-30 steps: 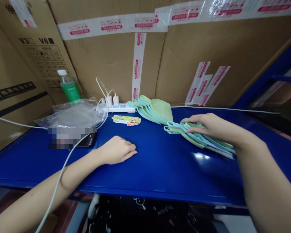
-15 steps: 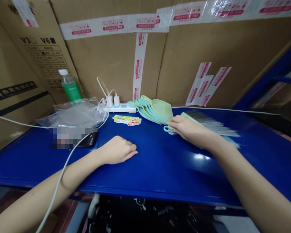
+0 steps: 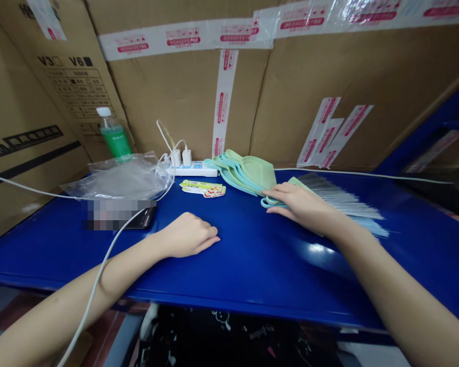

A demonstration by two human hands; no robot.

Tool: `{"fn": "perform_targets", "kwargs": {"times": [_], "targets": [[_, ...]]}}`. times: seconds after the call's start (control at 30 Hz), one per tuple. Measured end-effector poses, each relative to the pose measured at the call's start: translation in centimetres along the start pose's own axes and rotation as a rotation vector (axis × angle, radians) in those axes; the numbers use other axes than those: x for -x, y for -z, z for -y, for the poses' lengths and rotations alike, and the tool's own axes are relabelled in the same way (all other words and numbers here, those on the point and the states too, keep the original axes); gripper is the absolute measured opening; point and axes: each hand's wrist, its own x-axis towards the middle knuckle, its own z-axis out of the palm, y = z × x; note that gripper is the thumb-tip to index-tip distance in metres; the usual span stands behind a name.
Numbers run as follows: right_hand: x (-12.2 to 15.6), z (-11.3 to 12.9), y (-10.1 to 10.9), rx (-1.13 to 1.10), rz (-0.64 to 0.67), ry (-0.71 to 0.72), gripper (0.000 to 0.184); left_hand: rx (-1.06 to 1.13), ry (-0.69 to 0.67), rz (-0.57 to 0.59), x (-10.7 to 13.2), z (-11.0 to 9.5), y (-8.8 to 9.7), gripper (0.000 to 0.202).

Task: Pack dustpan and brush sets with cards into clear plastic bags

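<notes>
My left hand (image 3: 189,235) rests on the blue table, fingers curled in and nothing visible in them. On the right, my right hand (image 3: 300,204) lies over a small pile of hand brushes (image 3: 340,201), green and light blue with pale bristles. Its fingers are stretched out and the thumb stands apart, touching the brushes near their looped handle ends (image 3: 266,203). My palm and wrist hide much of the brush bodies. Just left of that hand, several nested dustpans (image 3: 258,173), green and light blue, lean together with their handles toward the back left.
Small printed packets (image 3: 203,187) lie mid-table. Behind them sits a white power strip (image 3: 199,169) with plugged-in chargers. Clear plastic bags (image 3: 124,178), a green bottle (image 3: 117,140) and a dark flat device (image 3: 143,218) are at left. A white cable (image 3: 99,270) crosses my left forearm.
The fingers and thumb of my right hand have spread apart over the brush handles, and the light blue bristles show more at the right. My left hand keeps its place.
</notes>
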Motion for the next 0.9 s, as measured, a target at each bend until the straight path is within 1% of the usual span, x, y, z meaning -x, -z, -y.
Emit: {"fn": "perform_targets", "kwargs": {"times": [0.13,0.27,0.4,0.53,0.67,0.77,0.9], "targets": [[0.1,-0.1,0.2,-0.018,0.010,-0.044,0.039,-0.029,0.041,0.002,0.0,0.1,0.1,0.034],[0.3,-0.3,0.3,-0.024,0.011,-0.065,0.042,-0.030,0.047,-0.007,0.0,0.1,0.0,0.034],[0.3,-0.4,0.0,0.000,0.001,-0.036,0.040,-0.021,0.040,-0.021,-0.1,0.1,-0.1,0.034],[0.3,-0.2,-0.4,0.044,0.041,0.016,0.039,-0.018,0.038,-0.019,0.0,0.1,-0.1,0.034],[0.1,0.3,-0.3,0.066,0.069,0.013,0.038,-0.007,0.032,-0.030,0.0,0.1,0.0,0.035],[-0.2,0.8,-0.3,0.047,0.049,0.013,0.037,-0.002,0.029,-0.044,0.0,0.1,-0.1,0.037],[-0.5,1.2,-0.7,0.028,0.003,-0.001,0.035,-0.019,0.032,-0.025,0.0,0.1,-0.1,0.036]]}}
